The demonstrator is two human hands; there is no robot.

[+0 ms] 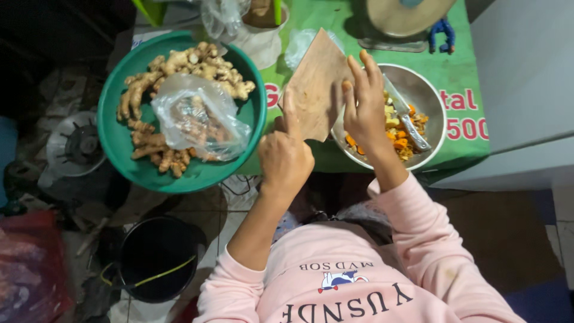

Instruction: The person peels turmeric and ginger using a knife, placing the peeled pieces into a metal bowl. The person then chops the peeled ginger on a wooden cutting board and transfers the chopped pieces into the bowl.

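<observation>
My left hand (286, 154) grips the lower edge of a wooden cutting board (314, 84) and holds it tilted over the table, its right edge at the rim of a metal bowl (431, 96). My right hand (363, 106) rests flat against the board's right edge above the bowl, fingers stretched out and holding nothing. Inside the bowl are chopped yellow and orange root pieces (399, 134). A knife (412, 128) lies on them.
A green basin (122, 143) on the left holds ginger roots (197, 63) and a clear plastic bag (197, 116) of more roots. A green tablecloth (466, 72), a white cup (260, 33), a black bucket (156, 257) and a stove burner (75, 146) are around.
</observation>
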